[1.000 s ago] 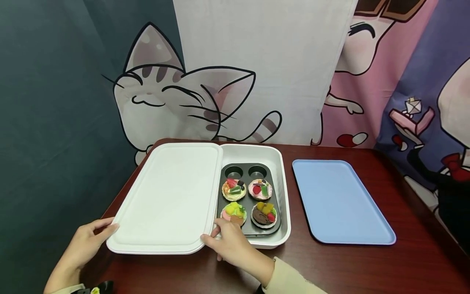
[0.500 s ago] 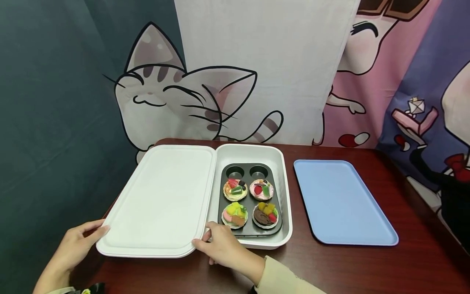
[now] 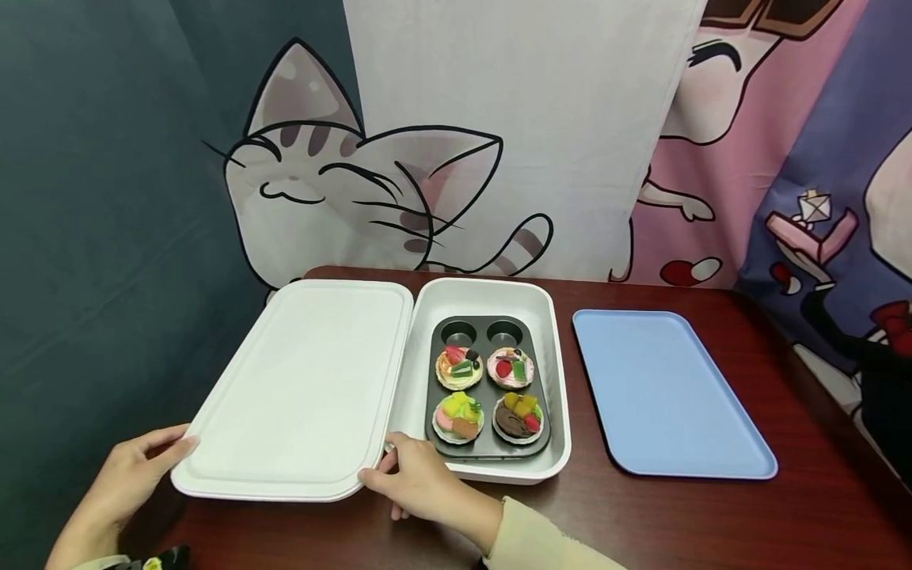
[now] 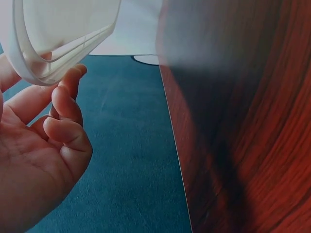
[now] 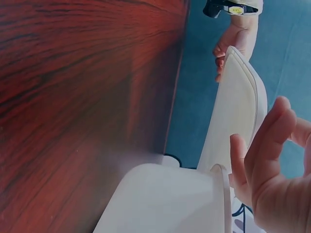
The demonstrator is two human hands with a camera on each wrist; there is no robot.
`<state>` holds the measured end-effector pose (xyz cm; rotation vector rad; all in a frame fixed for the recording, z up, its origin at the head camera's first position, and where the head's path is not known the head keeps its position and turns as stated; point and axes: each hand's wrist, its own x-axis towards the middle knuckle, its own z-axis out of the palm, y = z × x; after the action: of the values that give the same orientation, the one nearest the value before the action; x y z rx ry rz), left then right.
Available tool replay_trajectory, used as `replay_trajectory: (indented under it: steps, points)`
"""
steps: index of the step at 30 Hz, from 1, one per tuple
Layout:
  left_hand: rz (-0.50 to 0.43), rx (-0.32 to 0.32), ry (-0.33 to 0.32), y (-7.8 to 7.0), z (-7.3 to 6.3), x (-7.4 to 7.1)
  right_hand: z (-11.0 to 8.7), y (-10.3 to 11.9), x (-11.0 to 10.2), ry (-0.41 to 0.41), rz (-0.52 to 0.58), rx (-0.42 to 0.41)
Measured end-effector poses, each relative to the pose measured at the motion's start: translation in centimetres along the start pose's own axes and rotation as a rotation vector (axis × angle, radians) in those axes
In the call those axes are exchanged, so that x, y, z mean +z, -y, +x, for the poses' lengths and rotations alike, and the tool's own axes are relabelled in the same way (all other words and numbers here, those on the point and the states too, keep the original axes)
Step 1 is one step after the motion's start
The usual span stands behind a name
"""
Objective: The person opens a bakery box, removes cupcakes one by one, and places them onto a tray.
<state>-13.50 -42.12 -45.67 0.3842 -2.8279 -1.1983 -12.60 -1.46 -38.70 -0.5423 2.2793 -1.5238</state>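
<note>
Your left grip (image 3: pixel 128 475) pinches the near left corner of the white lid (image 3: pixel 292 388), thumb on top and fingertips below, while your right grip (image 3: pixel 420 483) holds the near right corner between thumb and fingers. That lid is just left of the white box (image 3: pixel 492 298), its left corner raised off the tabletop (image 3: pixel 677 522); from above you cannot tell whether its right edge touches the box's rim. Both holds lie along the near side, so the far end would likely dip or swing if one hand led the other or a corner slid free. Lose the left pinch and the lid might go over the tabletop's left edge, which looks close below it. Your right fingers sit right beside the box's near left corner; a careless pull there could jog it, rocking the muffin tin (image 3: pixel 488 448) and its four tarts (image 3: pixel 518 419). Should the lid's right edge drop inward, it could scrape the left-hand toppings. The blue tray (image 3: pixel 677 396) stands well apart.
</note>
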Motion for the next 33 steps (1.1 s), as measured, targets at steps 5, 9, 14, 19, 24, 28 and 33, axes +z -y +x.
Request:
replay_trajectory:
  steps: [5,9,14,19,24,28,33]
  points:
    - [0.021,-0.05,0.025,-2.7,-1.5,-0.9,0.1,0.1,0.3,0.051,0.049,0.005]
    - [0.048,-0.037,0.012,-2.9,-1.7,-1.2,0.1,0.0,0.6,0.063,0.079,0.026]
    - [0.058,-0.058,0.047,-2.9,-1.6,-1.9,0.3,-0.1,1.1,0.095,0.121,0.028]
    - [0.076,-0.059,0.057,-2.8,-1.3,-2.2,0.6,-0.4,1.6,0.115,0.157,0.023]
    - [0.073,-0.083,0.092,-2.8,-1.2,-2.3,0.8,-0.7,2.1,0.13,0.17,0.054]
    - [0.055,-0.097,0.129,-3.1,-1.5,-2.3,0.9,-0.8,2.5,0.141,0.168,0.085]
    - [0.062,-0.103,0.13,-3.3,-2.0,-2.0,0.8,-1.2,2.9,0.142,0.162,0.093]
